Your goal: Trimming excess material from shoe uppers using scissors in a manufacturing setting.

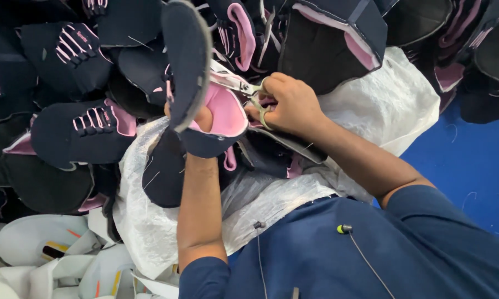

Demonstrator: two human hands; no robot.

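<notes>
We see our left hand (204, 118) pushed up inside a dark navy fabric shoe upper with a bright pink lining (216, 119), fingers hidden in the cloth and closed about it from within, so that the piece stands up in front of us with its pink inside turned toward the blades. Our right hand (294, 102) is clamped on a small pair of metal thread snips with pale loop handles (252, 94), fingers through the loops and the tips laid right at the pink edge of the upper; we cannot tell whether the blades are parted or shut. We judge the upper is held this way to stretch the edge taut and bring loose thread ends within reach of the snips. The two hands work close together, the right just beside the left, with the upper between them. The piece is held above a crinkled white woven plastic sack (365, 108) that is spread over our lap, apparently there to catch trimmings and keep the work off our blue shirt (371, 249). Beyond and to the left lies a heap of matching navy and pink uppers with pink lace stripes (89, 119), touching one another and overlapping. At lower left sit white moulded shoe parts (39, 243). A blue floor (471, 166) shows at right.
</notes>
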